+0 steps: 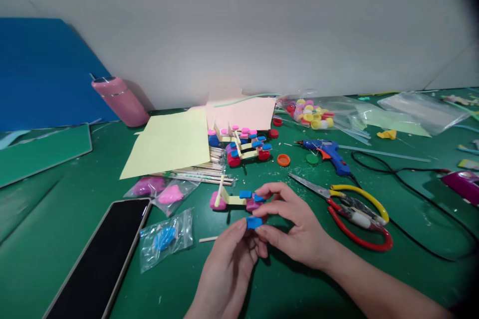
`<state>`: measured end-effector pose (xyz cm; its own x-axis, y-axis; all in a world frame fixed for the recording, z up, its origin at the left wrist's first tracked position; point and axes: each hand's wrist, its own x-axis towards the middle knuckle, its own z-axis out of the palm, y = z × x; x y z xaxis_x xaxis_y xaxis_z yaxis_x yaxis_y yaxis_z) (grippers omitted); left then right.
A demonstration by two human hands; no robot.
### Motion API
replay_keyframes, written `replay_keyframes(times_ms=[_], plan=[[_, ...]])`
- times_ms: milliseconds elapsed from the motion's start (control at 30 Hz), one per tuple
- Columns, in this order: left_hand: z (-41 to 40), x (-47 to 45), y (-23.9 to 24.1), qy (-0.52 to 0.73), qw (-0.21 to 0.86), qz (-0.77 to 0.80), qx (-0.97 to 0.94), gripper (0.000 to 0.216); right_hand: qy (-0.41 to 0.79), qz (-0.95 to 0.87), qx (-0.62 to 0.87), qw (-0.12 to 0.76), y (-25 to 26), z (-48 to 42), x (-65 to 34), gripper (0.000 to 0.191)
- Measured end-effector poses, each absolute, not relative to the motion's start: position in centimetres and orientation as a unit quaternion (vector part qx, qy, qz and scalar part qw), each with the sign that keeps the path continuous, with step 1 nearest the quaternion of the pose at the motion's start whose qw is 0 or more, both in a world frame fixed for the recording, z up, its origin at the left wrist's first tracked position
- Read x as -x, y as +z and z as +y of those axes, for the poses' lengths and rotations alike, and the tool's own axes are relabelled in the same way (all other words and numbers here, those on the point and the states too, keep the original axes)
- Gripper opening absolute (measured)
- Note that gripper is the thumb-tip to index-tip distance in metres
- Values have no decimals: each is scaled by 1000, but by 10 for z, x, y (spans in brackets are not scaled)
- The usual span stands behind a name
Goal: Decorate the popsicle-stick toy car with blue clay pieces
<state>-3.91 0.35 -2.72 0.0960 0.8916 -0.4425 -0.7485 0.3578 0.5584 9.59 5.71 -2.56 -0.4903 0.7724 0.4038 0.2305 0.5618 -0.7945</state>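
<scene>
My left hand comes up from the bottom edge and pinches a small blue foam piece between thumb and fingertips. My right hand reaches in from the right; its lower fingers meet the same blue piece, and its upper fingers touch the right end of a small stick model with pink wheels and blue pads lying on the green mat. Both hands are closed in pinches, close together at the front middle of the table.
A dark phone lies front left beside small bags of blue and pink pieces. Red-and-yellow scissors, a blue glue gun and its black cord lie right. Finished models, yellow paper, sticks, bottle caps and a pink bottle stand behind.
</scene>
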Motion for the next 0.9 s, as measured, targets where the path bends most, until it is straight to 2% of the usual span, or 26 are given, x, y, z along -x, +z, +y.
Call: replay_keyframes(times_ms=[367,633,700,800,900], plan=[[5,41,-27,536,679,464,-192,16,266,-814,310,412,-31,58,-96,14],[5,41,-20,528,670,488,-184,14,327,-794,312,407,-24,56,-98,25],[5,42,-21,532,671,488,-169,12,344,-777,322,418,-23,57,-99,22],[4,43,-21,540,676,477,-156,10,352,-751,345,439,-25,58,-101,3],[5,43,-20,536,692,461,-143,11,370,-743,338,444,-26,58,-101,20]])
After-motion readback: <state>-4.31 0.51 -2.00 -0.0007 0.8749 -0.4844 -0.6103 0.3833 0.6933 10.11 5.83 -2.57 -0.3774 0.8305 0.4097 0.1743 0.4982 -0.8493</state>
